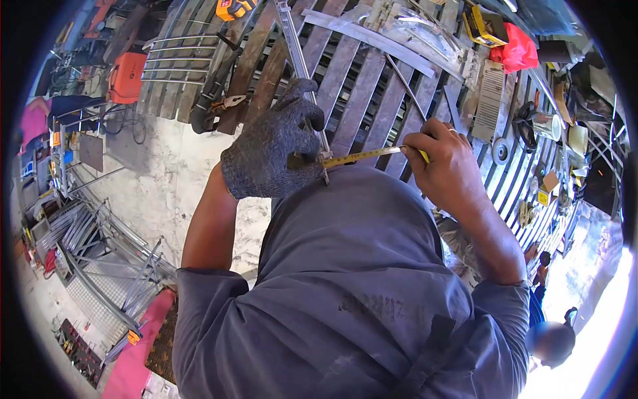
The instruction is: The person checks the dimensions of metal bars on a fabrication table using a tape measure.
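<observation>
My left hand (276,146), in a dark grey knitted glove, is closed around a long, narrow metal bar (292,40). The bar runs from the slatted bench top toward my belly, and its near end shows just past the glove. A yellow measuring tape blade (359,157) stretches sideways from that near end to my bare right hand (442,159). The right fingers and thumb pinch the blade; a ring shows on one finger. Whether the left fingers also touch the tape is hidden by the glove.
The slatted metal bench (355,86) carries a flat metal strip (372,41), a thin rod (407,86), a yellow-black box (485,26), a red bag (515,48) and pliers (229,102). An orange case (126,78) stands left. Metal frames (100,246) crowd the lower-left floor. Another person (551,339) is lower right.
</observation>
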